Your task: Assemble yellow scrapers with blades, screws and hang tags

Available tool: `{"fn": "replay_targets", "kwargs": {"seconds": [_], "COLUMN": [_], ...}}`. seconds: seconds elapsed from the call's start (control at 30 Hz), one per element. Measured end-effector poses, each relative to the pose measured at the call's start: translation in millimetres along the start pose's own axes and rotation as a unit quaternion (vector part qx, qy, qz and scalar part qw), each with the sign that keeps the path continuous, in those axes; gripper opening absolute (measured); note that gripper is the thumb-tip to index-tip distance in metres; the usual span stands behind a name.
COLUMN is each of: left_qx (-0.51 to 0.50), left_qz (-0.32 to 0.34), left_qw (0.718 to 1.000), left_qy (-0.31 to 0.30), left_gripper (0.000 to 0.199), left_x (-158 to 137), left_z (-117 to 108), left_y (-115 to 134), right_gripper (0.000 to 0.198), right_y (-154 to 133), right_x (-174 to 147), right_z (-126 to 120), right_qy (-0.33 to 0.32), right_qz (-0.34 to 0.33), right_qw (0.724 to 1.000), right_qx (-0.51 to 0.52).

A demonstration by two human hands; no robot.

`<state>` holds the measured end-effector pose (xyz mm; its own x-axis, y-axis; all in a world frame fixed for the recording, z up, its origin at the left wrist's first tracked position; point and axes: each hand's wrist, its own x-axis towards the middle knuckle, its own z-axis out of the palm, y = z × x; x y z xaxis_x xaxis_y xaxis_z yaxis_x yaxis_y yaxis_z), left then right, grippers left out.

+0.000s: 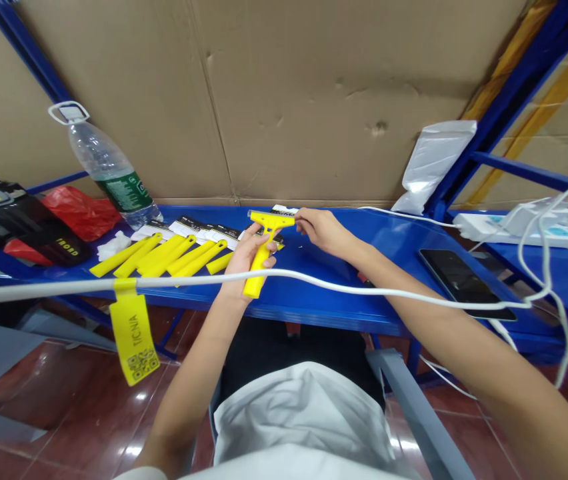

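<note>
A yellow scraper [259,268] with a wide flat head is gripped by its handle in my left hand [244,257]. Its head points up and away from me, its handle end down towards my lap. Beside the right end of the head is my right hand [321,230], its fingers bent and pinched together; what they hold, if anything, is too small to make out. Left of my left hand, several yellow scraper handles [157,257] lie in a slanted row on the blue bench [354,267]. Black-and-white cards [184,227] show at their far ends.
A large plastic bottle [109,163], a red bag [81,213] and a black case [29,223] stand at the left. To the right are a dark phone [459,275] and a white power strip [489,228]. A white cable [344,285] crosses before my arms, with a yellow tag [134,339].
</note>
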<state>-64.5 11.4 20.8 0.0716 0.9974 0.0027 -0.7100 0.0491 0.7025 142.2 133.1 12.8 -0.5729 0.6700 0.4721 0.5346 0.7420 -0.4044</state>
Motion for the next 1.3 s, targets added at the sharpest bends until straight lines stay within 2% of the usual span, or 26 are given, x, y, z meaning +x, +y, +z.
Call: {"fn": "replay_targets", "kwargs": {"seconds": [0.13, 0.27, 0.4, 0.57, 0.8, 1.0, 1.3], "left_qx": [-0.002, -0.003, -0.010, -0.021, -0.015, -0.012, -0.013], "left_qz": [0.002, 0.006, 0.008, 0.014, 0.009, 0.008, 0.023], "left_qw": [1.000, 1.000, 1.000, 0.999, 0.998, 1.000, 0.999], "left_qy": [0.014, 0.011, 0.018, 0.041, 0.053, 0.013, 0.019], "left_gripper": [0.050, 0.049, 0.047, 0.045, 0.046, 0.049, 0.048], "left_x": [1.4, 2.1, 1.7, 1.1, -0.6, 2.3, 4.5], "left_z": [-0.9, -1.5, -0.3, 2.6, 6.9, -1.8, -4.6], "left_y": [0.3, 0.1, 0.3, 1.6, 1.5, 0.6, -3.6], "right_gripper": [0.022, 0.022, 0.019, 0.021, 0.046, 0.046, 0.039], "right_y": [-8.8, -10.9, -4.4, 3.7, 7.4, 13.5, 13.7], "right_x": [-1.4, -2.5, -2.2, -4.4, -6.2, -6.0, -4.4], "right_z": [-3.7, -3.4, 1.3, 5.9, 16.4, 22.0, 9.0], "right_qy": [0.063, 0.074, 0.046, -0.034, -0.113, -0.125, -0.103], "right_qz": [-0.007, -0.010, -0.005, -0.024, -0.067, -0.041, 0.047], "right_qw": [0.998, 0.997, 0.999, 0.999, 0.991, 0.989, 0.987], "right_qx": [0.023, 0.027, 0.009, -0.018, -0.032, -0.062, -0.116]}}
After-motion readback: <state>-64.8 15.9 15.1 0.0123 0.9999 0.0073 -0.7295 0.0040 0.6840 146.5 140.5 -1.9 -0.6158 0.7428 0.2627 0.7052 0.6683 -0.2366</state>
